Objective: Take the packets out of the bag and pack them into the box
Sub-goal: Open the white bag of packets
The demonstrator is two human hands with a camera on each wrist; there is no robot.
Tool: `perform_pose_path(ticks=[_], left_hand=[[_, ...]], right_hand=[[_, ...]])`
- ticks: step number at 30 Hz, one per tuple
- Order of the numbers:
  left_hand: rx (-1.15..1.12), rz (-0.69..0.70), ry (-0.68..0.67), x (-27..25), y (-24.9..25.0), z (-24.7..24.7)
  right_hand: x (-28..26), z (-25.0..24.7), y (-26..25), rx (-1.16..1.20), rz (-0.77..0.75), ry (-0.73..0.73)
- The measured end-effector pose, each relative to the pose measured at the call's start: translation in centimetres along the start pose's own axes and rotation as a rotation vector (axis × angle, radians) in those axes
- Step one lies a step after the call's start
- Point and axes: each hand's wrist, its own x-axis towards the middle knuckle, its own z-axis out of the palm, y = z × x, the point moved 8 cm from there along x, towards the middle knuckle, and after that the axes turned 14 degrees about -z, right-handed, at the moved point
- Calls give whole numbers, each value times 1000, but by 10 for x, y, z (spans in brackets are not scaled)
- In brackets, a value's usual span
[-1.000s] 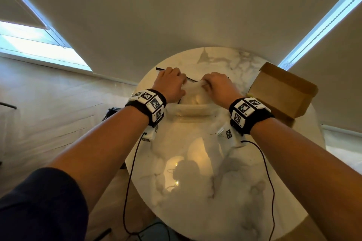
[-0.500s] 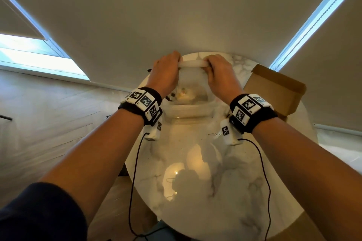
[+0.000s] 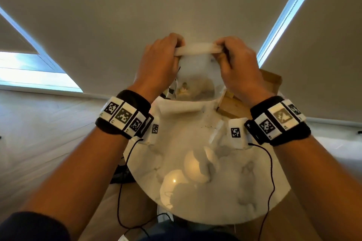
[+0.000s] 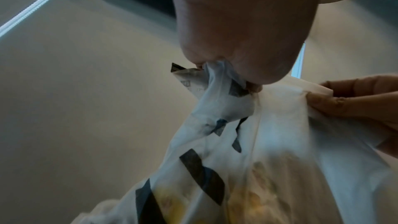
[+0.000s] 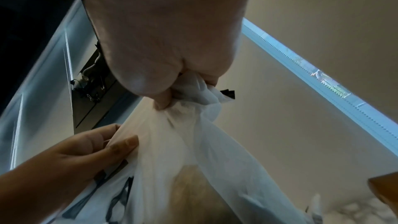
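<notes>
Raised higher, two hands (image 3: 160, 60) (image 3: 237, 64) grip one bag (image 3: 197, 76) beside one box (image 3: 270, 82).

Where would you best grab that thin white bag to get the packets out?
At its top edge, from above, much as both hands do now: the left hand and right hand each pinch one end of the bag rim. The film is limp and the packets sag at the bottom, so spreading the rim should open the mouth.

The left hand (image 4: 241, 43) pinches the top edge of the thin white bag (image 4: 269, 142); the right hand (image 4: 361, 105) grips the same edge just beside it; yellowish packets (image 4: 254, 198) show dimly through the bag, below both hands.
</notes>
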Motion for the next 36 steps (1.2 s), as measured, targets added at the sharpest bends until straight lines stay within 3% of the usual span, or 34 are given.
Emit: perform_pose_path(ticks=[8,13,16,23,25,28,32,36], left_hand=[[24,15,-184,-89,-8,52],[118,9,-509,-138,-49,127],[112,30,-642,-156,-68,146],[93,-311,-925,-158,-103,166],[183,-329,-985,-157,-106,170],[205,-219,-955,-150,-97,171],[61,-90,-732,-133,-84,156],[35,21,-545,-121,-80,135]], right_hand=[[-109,17,3,-55,74,-150],[-186,76,25,-88,161,-361],[-206,83,26,-96,200,-368],[-219,72,22,-167,211,-309],[-223,71,23,-192,217,-318],[-228,68,23,-205,242,-323],[-245,59,29,-171,420,-314],[-259,48,48,-135,617,-185]])
